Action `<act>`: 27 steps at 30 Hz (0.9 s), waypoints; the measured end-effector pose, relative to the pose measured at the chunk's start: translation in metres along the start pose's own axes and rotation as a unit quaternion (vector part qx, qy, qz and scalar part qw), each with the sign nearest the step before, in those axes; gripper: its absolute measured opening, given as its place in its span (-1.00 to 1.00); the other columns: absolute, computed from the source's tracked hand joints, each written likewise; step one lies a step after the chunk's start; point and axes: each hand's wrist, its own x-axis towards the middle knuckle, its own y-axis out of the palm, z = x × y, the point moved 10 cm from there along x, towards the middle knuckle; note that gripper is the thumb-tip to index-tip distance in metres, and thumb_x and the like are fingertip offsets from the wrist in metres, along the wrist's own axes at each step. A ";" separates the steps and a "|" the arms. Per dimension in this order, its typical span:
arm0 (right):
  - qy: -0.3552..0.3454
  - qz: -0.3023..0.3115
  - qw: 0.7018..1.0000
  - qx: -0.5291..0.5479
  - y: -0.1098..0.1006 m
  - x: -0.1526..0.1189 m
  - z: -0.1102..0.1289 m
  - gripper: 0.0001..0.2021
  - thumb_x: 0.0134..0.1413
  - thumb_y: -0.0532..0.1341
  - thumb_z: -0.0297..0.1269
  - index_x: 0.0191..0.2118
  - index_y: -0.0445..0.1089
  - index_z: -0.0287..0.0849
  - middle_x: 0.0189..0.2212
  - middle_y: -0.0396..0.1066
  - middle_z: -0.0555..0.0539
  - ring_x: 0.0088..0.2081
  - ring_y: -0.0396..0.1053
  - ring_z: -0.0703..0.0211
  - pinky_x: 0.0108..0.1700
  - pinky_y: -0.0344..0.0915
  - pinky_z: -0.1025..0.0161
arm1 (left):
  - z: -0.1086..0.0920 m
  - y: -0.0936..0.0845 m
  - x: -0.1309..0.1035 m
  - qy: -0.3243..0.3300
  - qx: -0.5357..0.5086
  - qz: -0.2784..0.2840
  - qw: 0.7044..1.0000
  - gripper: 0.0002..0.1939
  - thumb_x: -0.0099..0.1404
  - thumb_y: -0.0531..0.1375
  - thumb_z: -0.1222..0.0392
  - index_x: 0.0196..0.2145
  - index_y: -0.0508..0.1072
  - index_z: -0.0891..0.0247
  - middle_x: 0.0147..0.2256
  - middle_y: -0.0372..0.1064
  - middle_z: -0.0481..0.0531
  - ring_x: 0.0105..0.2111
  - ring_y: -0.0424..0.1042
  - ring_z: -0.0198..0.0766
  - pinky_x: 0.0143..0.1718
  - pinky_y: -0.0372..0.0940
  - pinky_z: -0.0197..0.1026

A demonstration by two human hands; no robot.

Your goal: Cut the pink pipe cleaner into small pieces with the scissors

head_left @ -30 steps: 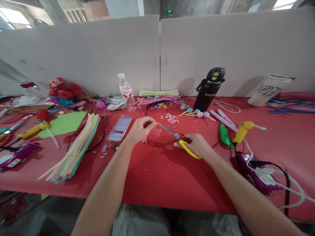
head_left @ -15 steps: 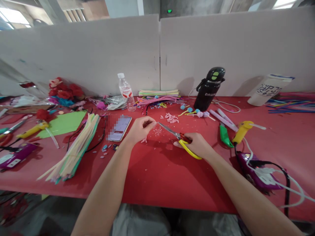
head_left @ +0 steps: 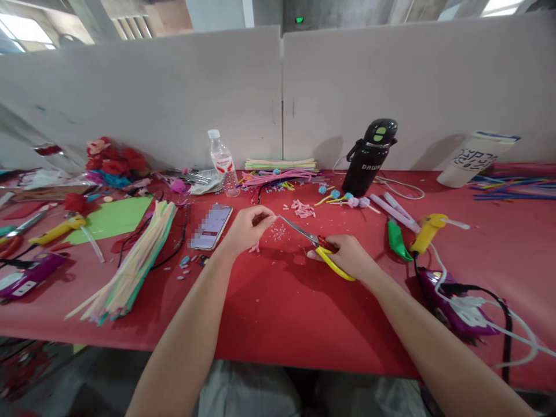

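My left hand is closed in a pinch above the red table. A tiny pale pink piece shows at its fingertips, mostly hidden by them. My right hand grips scissors by their yellow and red handles. The blades look nearly closed, their tips close to the left fingertips; whether they touch the piece I cannot tell. Fine pale clippings are scattered below the blades. Short pink pipe cleaner pieces lie in a pile behind, and a few more sit under my left wrist.
Left of me are a phone and a bundle of pipe cleaners. A plastic bottle and a black flask stand towards the white partition. On the right are a yellow glue gun and a purple power strip with cables.
The scissor tips have shifted very slightly right, away from the left fingertips. Both hands otherwise stay in place.
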 end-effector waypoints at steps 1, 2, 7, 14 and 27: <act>0.003 -0.001 1.000 0.001 0.000 0.000 0.000 -0.47 -0.21 0.23 0.23 -0.63 0.11 -0.18 -0.66 -0.07 0.09 -0.58 -0.10 0.36 -0.59 -0.15 0.36 | 0.000 0.000 0.000 0.002 -0.002 -0.001 1.000 -0.70 0.22 0.12 -0.01 -0.35 0.44 0.31 -0.44 0.37 0.03 -0.46 0.29 -0.34 -0.41 0.23 -0.29; 0.005 -0.002 1.000 0.002 0.000 0.000 -0.001 -0.47 -0.21 0.23 0.23 -0.63 0.11 -0.18 -0.65 -0.07 0.09 -0.58 -0.10 0.36 -0.59 -0.15 0.36 | 0.000 0.000 0.000 0.003 -0.003 -0.001 1.000 -0.70 0.22 0.12 -0.01 -0.36 0.44 0.31 -0.44 0.37 0.03 -0.46 0.29 -0.34 -0.41 0.23 -0.29; 0.005 0.000 1.000 0.006 -0.001 -0.001 0.002 -0.47 -0.22 0.24 0.22 -0.61 0.09 -0.18 -0.64 -0.08 0.10 -0.57 -0.10 0.36 -0.58 -0.15 0.36 | -0.001 -0.001 0.001 0.000 -0.004 -0.001 1.000 -0.70 0.21 0.13 -0.01 -0.36 0.44 0.32 -0.43 0.38 0.03 -0.46 0.30 -0.35 -0.40 0.23 -0.30; -0.002 0.001 1.000 -0.002 -0.001 -0.001 0.003 -0.46 -0.21 0.23 0.24 -0.63 0.10 -0.18 -0.64 -0.08 0.09 -0.57 -0.12 0.36 -0.58 -0.15 0.36 | -0.001 0.001 0.000 -0.001 0.003 0.005 1.000 -0.68 0.22 0.12 -0.03 -0.35 0.45 0.32 -0.44 0.38 0.03 -0.48 0.28 -0.35 -0.42 0.22 -0.30; 0.000 0.005 1.000 0.011 0.000 -0.001 0.002 -0.48 -0.18 0.22 0.21 -0.60 0.06 -0.17 -0.63 -0.06 0.09 -0.56 -0.10 0.35 -0.57 -0.14 0.36 | 0.001 -0.001 0.001 0.000 -0.014 -0.004 1.000 -0.71 0.21 0.14 0.00 -0.35 0.45 0.32 -0.43 0.39 0.03 -0.44 0.32 -0.34 -0.38 0.24 -0.29</act>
